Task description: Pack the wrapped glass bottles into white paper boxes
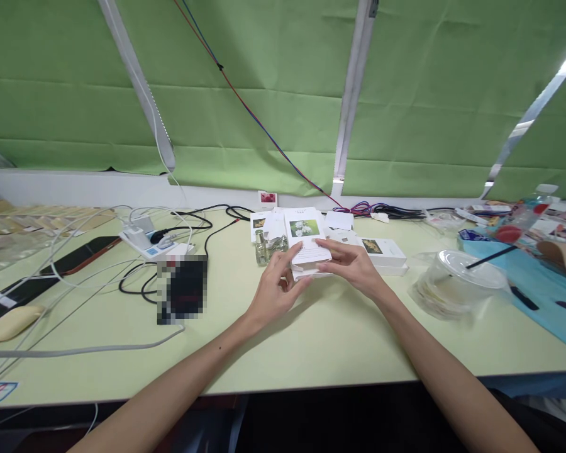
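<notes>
Both my hands hold a small white box (pixel 307 242) with a flower picture on its top, above the pale green table (pixel 311 340). My left hand (pixel 276 286) grips the box's near left corner with thumb and fingers pinched. My right hand (pixel 351 264) wraps its fingers over the box's right side. Just behind the box stand small glass bottles (pixel 264 246). More white boxes and cards (pixel 382 251) lie behind and to the right.
A white power strip (pixel 146 242) with tangled cables sits at left, beside a dark phone (pixel 82 255) and a blurred black item (pixel 182 289). A clear plastic lidded container (pixel 453 277) stands at right, next to a blue mat (pixel 538 283) with clutter.
</notes>
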The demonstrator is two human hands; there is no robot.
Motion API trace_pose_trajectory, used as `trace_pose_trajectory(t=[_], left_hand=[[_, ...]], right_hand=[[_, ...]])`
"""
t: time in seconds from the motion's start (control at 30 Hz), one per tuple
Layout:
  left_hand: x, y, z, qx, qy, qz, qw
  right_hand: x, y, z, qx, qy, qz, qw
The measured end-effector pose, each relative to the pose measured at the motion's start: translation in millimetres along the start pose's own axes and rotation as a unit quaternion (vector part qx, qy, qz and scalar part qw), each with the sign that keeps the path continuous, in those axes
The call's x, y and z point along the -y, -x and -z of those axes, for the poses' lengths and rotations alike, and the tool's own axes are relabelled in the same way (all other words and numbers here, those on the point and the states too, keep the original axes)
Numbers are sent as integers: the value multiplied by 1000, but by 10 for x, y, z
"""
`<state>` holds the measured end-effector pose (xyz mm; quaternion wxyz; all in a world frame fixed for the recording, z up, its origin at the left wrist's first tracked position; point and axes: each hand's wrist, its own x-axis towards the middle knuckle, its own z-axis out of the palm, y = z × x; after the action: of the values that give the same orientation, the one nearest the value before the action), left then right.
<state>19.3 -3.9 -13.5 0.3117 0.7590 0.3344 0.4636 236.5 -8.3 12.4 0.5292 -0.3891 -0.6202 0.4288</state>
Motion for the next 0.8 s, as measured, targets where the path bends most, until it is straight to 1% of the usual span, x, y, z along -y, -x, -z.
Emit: trace_pose_trajectory(t=[0.27, 0.5, 0.67, 0.8], left_hand=[[-4, -3, -8, -14, -9, 0, 1000], [-1, -14, -13, -23, -4, 8, 1000], [-14, -15, -16, -33, 11, 15, 999], [-30, -17, -16, -34, 13, 16, 999]], right_hand=[[23, 5, 7, -5, 45, 31, 998], [38, 13, -10, 1, 49, 31, 998], [52, 36, -3, 41, 20, 12, 999], [50, 50, -7, 64, 19, 22, 998]])
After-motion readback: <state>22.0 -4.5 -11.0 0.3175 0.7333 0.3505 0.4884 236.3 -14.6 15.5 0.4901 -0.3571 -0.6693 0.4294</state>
